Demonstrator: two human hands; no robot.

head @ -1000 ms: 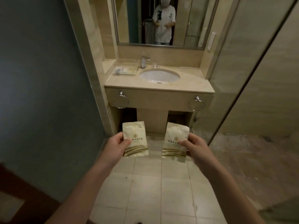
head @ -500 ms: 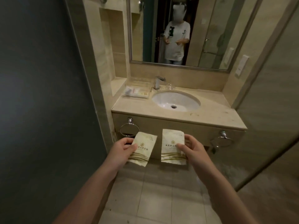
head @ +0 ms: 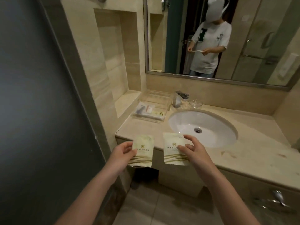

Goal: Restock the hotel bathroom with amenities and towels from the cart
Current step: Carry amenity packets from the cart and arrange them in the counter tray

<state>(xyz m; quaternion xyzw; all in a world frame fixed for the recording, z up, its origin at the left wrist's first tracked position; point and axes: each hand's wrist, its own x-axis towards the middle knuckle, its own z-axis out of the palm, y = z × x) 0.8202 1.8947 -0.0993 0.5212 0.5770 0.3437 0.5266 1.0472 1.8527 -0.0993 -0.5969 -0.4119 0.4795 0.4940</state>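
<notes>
My left hand (head: pixel 121 154) pinches a cream amenity packet (head: pixel 143 150) with a gold emblem and green stripes, held just before the counter's front left corner. My right hand (head: pixel 192 151) pinches a matching packet (head: pixel 172 149) over the counter's front edge, next to the sink. At the back left of the beige vanity counter (head: pixel 253 143) stands a clear acrylic amenity tray (head: pixel 151 107) with a few small packets in it.
A white oval sink (head: pixel 203 127) is set into the counter, with a chrome faucet (head: pixel 179 99) and a small glass dish (head: pixel 195 103) behind it. A mirror (head: pixel 227 38) hangs above. A dark wall (head: pixel 32 103) lies left. A towel ring (head: pixel 276 202) hangs below right.
I have come closer to the vanity. Both hands with their packets now sit at the counter's front edge, and the tray and sink appear much larger.
</notes>
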